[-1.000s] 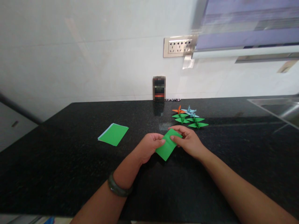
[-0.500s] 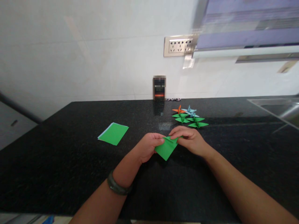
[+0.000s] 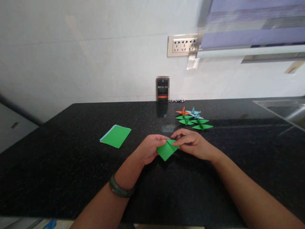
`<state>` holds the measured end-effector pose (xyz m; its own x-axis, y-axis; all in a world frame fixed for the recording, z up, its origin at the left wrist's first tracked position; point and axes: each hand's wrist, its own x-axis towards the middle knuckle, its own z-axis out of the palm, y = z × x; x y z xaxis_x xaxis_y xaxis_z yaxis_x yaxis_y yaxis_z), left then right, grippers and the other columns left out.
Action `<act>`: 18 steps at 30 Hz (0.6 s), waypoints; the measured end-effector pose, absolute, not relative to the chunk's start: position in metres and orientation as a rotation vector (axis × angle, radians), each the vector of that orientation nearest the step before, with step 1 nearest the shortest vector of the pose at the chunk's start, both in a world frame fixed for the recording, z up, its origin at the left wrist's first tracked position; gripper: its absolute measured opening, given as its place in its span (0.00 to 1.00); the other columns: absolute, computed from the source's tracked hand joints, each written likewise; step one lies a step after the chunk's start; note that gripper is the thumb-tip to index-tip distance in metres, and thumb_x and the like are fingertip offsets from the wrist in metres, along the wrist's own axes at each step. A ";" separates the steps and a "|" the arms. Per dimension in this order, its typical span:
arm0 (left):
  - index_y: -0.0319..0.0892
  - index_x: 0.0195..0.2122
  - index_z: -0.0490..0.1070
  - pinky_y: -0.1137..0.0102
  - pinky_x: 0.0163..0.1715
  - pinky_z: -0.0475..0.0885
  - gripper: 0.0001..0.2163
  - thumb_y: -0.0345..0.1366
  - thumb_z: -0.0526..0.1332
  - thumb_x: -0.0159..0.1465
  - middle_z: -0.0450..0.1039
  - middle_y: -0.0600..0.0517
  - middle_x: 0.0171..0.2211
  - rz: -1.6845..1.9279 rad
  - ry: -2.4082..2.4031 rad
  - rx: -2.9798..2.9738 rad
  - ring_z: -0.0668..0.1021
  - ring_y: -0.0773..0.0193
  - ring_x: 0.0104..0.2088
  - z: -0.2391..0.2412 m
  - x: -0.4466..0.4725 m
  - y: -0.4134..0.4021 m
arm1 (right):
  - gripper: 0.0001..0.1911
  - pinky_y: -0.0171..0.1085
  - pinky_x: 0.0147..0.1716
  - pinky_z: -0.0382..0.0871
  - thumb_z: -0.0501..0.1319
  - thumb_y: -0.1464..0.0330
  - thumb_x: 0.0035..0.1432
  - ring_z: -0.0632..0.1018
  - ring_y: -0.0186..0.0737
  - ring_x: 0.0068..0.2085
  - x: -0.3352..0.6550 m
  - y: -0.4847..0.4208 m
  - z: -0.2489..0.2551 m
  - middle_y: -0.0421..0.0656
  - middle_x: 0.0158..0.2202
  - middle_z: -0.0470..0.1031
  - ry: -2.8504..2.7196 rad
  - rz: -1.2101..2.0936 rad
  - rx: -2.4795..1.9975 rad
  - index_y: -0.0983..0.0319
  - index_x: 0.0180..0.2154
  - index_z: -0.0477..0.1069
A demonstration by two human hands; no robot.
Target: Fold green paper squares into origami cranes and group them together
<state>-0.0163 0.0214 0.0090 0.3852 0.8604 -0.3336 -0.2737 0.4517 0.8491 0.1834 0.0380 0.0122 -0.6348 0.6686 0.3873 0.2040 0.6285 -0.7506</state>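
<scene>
Pinching folded green paper (image 3: 166, 150) between left hand (image 3: 150, 149) and right hand (image 3: 193, 145), forearms converging.

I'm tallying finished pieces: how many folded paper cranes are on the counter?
6, it seems, on the black stone counter beyond the right hand: an orange paper crane and a light blue one behind, four green ones in front. They overlap; some may be hidden.

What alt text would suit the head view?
The left hand and right hand pinch a green paper folded to a triangle, at a black counter. Green sheets lie to its left; small folded cranes sit behind.
</scene>
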 end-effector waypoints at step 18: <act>0.35 0.26 0.73 0.74 0.23 0.63 0.09 0.32 0.68 0.45 0.73 0.51 0.21 0.905 1.048 0.889 0.71 0.70 0.21 0.007 -0.009 0.019 | 0.17 0.35 0.37 0.68 0.56 0.78 0.50 0.74 0.35 0.38 0.180 0.035 0.016 0.43 0.39 0.72 -2.270 0.909 -0.693 0.57 0.37 0.77</act>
